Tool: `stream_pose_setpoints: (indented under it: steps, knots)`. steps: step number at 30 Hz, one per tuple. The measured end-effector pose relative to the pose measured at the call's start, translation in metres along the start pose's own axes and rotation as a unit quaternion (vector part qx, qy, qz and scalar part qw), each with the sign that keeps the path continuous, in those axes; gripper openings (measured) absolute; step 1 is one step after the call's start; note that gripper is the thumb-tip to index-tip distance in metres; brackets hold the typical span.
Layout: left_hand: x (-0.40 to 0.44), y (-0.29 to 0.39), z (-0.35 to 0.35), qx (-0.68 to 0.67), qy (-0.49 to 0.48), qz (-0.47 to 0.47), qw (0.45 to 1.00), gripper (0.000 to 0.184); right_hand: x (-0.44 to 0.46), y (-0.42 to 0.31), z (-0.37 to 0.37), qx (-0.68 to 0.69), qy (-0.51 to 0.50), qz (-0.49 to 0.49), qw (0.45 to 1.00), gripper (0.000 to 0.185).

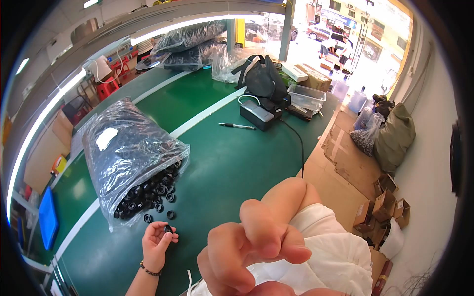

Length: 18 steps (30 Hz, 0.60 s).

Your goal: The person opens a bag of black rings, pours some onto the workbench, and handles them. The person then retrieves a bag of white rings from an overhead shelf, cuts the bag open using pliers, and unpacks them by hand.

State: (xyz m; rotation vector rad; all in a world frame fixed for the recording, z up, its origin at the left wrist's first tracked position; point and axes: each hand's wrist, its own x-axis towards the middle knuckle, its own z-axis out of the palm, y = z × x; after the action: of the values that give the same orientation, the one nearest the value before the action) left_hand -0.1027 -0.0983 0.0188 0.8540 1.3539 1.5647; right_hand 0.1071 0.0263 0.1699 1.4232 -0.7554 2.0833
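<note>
My left hand [159,241], with a beaded bracelet on its wrist, pinches one small round black plastic part [168,229] between thumb and fingers, just above the green table. Close beside it, more black ring-shaped parts [153,195] spill from the mouth of a large clear plastic bag [126,148] lying on its side. A few loose ones rest on the tabletop. Large and near the camera, my right hand [247,246] has its fingers curled in, and no object shows in it. It covers part of my lap.
On the green table [212,163] lie a pen [237,126], a black box with a phone-like device [257,113], a black backpack [264,81] and a clear plastic bin [307,97]. A blue tray [48,218] stands at the left. Small cardboard boxes [384,204] sit at the right.
</note>
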Motion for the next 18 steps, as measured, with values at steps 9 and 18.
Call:
stream_pose_setpoints:
  steps: [9,18]
  knots:
    - [0.0,0.002,0.003,0.004,-0.006,0.001,1.0,0.027,-0.004,0.005,-0.025,-0.169,0.024,0.029,0.985,0.02]
    - [-0.001,0.004,0.003,-0.002,0.004,0.018,1.0,0.026,-0.028,0.039,-0.13,-0.457,0.15,0.348,0.805,0.033]
